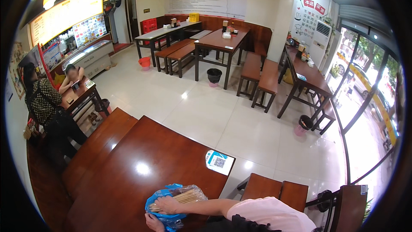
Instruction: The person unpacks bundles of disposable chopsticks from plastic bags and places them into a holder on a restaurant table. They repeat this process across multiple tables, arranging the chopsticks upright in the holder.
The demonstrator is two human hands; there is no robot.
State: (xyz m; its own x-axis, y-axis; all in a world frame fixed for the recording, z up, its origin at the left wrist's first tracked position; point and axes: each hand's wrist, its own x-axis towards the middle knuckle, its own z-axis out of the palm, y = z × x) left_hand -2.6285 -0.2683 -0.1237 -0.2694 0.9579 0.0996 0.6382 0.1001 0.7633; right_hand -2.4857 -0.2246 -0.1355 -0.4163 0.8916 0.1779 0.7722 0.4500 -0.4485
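A blue and clear plastic bag lies near the front edge of a dark red-brown wooden table. Inside its open mouth is a bundle of pale wooden chopsticks, partly under the clear film. My right hand, its arm coming in from the right in a pale pink sleeve, reaches into the bag and has its fingers closed around the near ends of the chopsticks. At the bottom edge, my left hand pinches the side of the bag; part of this hand is cut off by the frame.
A card with a printed code lies at the table's far right corner. Benches stand to the right, another bench to the left. One person stands and another sits at a left table. Bins stand on the tiled floor.
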